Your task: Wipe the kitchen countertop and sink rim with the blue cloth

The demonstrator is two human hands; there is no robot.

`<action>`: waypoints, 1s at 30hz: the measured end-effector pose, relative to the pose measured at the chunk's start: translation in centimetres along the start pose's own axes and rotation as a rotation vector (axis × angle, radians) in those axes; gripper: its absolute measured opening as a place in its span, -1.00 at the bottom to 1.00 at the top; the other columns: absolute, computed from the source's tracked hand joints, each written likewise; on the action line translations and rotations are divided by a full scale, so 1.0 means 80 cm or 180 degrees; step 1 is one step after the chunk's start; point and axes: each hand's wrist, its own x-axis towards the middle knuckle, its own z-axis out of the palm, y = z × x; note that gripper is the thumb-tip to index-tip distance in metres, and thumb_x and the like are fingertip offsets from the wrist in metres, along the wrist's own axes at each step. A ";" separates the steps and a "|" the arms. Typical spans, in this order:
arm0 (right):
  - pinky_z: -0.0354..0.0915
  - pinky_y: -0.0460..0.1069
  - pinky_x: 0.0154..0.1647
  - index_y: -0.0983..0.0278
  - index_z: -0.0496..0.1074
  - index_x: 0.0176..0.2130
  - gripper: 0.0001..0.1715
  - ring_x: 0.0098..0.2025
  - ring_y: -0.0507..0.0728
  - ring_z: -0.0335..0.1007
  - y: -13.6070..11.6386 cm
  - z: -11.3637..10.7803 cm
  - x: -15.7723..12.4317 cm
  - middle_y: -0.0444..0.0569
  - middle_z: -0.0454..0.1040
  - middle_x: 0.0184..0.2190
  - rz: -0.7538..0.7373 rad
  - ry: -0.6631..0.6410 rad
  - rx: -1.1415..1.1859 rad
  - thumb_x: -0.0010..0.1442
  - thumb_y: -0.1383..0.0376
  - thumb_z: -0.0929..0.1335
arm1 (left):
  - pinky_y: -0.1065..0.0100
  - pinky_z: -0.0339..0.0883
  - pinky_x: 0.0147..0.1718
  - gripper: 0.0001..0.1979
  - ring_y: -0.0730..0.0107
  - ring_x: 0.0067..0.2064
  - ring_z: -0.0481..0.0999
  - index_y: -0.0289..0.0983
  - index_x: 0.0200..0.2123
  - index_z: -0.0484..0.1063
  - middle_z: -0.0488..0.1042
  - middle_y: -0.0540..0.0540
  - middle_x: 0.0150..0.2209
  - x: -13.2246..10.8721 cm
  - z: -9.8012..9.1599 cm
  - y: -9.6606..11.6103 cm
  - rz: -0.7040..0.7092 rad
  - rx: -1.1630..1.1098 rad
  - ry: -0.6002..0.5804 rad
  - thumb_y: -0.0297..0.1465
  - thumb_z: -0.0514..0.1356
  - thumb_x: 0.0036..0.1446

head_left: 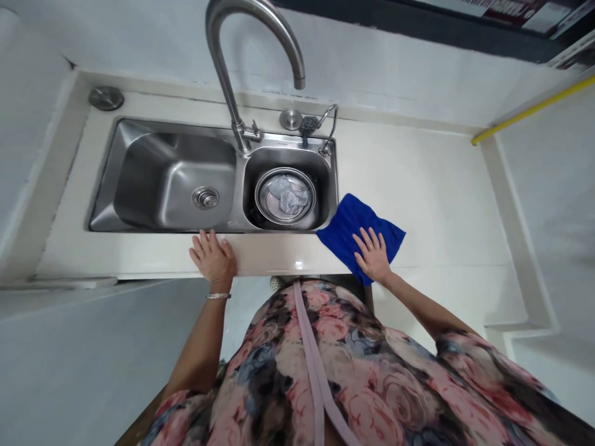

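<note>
Blue cloth (346, 223) is pinned flat under the open, spread right hand (372, 257) at the counter's (432, 186) front edge, just beside the sink (158, 179), while the left hand (212, 257) is laid open on that edge, seemingly for support.

Counts. Stainless steel double sink (238, 189): 1; basins: 2, large left basin (158, 173), small right basin (324, 183). Tall curved steel tap (221, 62): 1. Thin small steel spout (331, 118): 1. Round perforated steel strainer basket (284, 197): 1. Round steel drain (205, 197): 1. Round steel caps on pale worktop (441, 198): 2, far-left cap (106, 98), cap behind tap (290, 119). Square blue cloth (346, 224): 1. Hands: 2, left hand (214, 259), right hand (372, 255). Silver bangle (218, 296): 1. Yellow pipe (530, 110): 1.
</note>
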 end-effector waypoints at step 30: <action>-0.20 0.45 0.59 0.34 0.24 0.52 -0.24 0.62 0.49 -0.19 -0.345 -0.004 0.174 0.19 0.08 0.60 -0.1558 -0.0420 0.1214 0.46 0.17 0.31 | -0.22 -0.21 0.57 -0.42 -0.07 0.60 0.06 -0.38 0.39 0.42 0.25 -0.35 0.52 0.004 -0.007 0.003 -0.0115 -0.0235 0.0043 -0.28 -0.04 0.45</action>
